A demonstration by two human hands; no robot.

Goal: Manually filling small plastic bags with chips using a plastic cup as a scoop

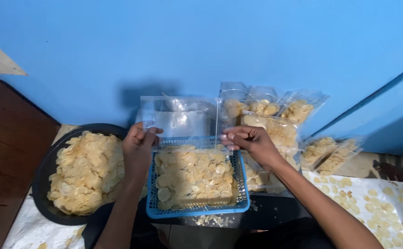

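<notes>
My left hand [138, 144] and my right hand [249, 139] each pinch a lower corner of an empty clear plastic bag [180, 117], held upright against the blue wall. Right below the bag sits a blue mesh basket [197, 210] filled with pale yellow round chips [194, 175]. A black round bowl [44, 173] heaped with the same chips [87, 170] lies beside my left forearm.
Several filled clear bags of chips [275, 122] lean on the blue wall at the right, more [330, 152] lie further right. Loose chips [381, 207] are spread on white paper at the lower right. A dark wooden panel [3, 152] stands at the left.
</notes>
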